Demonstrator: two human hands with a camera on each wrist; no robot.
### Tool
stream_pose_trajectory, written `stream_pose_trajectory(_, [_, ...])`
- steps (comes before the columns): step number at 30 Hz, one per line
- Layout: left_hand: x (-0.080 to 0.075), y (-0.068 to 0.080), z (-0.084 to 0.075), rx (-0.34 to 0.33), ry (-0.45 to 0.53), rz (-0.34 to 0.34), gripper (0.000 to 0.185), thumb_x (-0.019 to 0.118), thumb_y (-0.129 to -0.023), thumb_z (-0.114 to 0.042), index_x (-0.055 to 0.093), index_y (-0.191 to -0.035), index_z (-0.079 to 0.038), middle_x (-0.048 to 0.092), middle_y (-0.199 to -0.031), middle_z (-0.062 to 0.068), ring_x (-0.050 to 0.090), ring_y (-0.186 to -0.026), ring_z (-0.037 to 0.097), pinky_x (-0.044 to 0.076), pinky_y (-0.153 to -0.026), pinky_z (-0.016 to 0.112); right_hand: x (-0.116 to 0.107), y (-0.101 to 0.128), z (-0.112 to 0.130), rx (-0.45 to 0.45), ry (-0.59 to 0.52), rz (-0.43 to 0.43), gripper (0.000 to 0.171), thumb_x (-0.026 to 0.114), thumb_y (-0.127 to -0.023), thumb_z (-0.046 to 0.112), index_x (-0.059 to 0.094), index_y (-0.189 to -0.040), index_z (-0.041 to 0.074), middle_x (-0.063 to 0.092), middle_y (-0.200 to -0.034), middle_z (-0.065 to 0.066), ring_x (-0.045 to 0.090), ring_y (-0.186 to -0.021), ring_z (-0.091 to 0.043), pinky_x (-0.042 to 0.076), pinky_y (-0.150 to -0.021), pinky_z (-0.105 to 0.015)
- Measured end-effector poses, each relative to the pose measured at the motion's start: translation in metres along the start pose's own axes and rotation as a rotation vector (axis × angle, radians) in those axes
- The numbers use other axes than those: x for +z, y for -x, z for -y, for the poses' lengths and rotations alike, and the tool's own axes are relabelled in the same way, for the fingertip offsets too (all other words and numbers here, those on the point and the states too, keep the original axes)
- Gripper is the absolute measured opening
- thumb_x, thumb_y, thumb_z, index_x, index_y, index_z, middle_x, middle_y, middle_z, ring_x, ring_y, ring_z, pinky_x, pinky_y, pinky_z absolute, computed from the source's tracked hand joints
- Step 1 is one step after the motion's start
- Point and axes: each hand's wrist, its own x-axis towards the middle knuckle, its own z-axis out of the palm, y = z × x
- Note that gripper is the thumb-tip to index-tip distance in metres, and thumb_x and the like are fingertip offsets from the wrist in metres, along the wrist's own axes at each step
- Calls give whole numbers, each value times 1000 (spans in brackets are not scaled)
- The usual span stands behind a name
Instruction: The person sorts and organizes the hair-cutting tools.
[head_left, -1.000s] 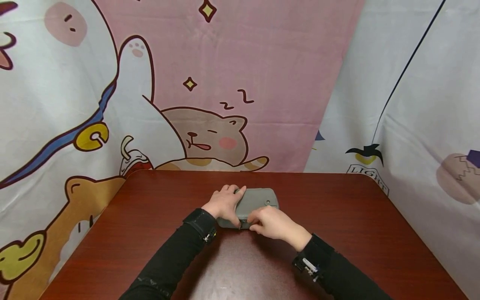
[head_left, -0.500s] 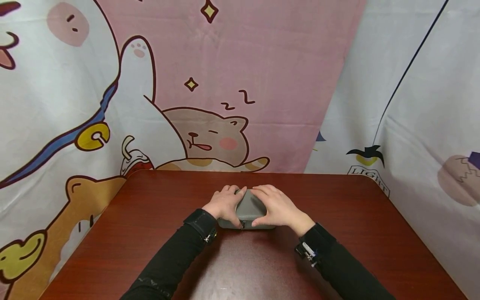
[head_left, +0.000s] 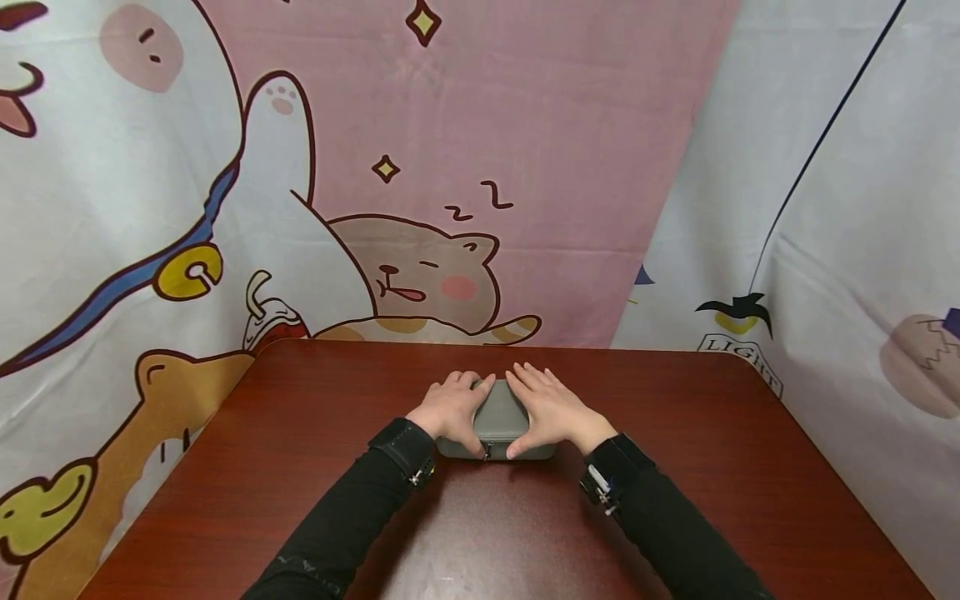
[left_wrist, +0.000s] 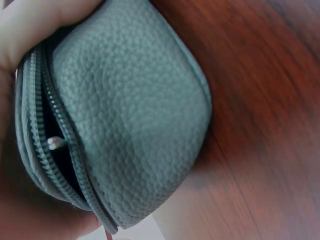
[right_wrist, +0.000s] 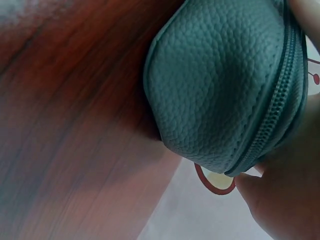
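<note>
A grey-green zip pouch [head_left: 501, 414] in pebbled leather lies on the table, in the middle of the head view. Its left end lies under my left hand [head_left: 450, 412], which grips it with the thumb at the front edge and the fingers at the back. My right hand [head_left: 557, 414] spans the right end the same way, thumb in front, fingers reaching to the far side. In the left wrist view the zipper [left_wrist: 60, 117] gapes, and a small pale tip [left_wrist: 56, 143] shows inside. At the pouch's other end, the zipper [right_wrist: 272, 112] teeth run together in the right wrist view.
The reddish-brown table [head_left: 337, 392] has rounded far corners. Behind it hangs a cloth backdrop [head_left: 570, 167] printed with cartoon animals, close to the table's far edge. Both forearms have black sleeves with small devices at the wrists.
My right hand has left the zipper at the pouch's front and moved over its right end, fingers now spread. The left hand has kept its place on the left end.
</note>
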Motion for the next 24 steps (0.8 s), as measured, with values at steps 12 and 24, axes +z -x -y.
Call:
stream_pose_trajectory(12, [-2,1,0,9,-1,6,125,88,-56,-57,28,-158,-16,42,-145,8,40,-126,28,42,-91,50,0,-5,1,-10,43,-11,122,83,-63,65,34,-151,-3,41,-148,-19,37,-137,-36,20,-115,-53])
stream_pose_trajectory(24, [-1,7,-3,0,-12,10,129,89,-57,-58,23,-159,-15,30,-155,12,29,-139,33,34,-102,56,5,-6,0,-17,33,-58,115,83,-64,59,37,-150,-2,45,-144,-18,42,-131,-36,31,-110,-49])
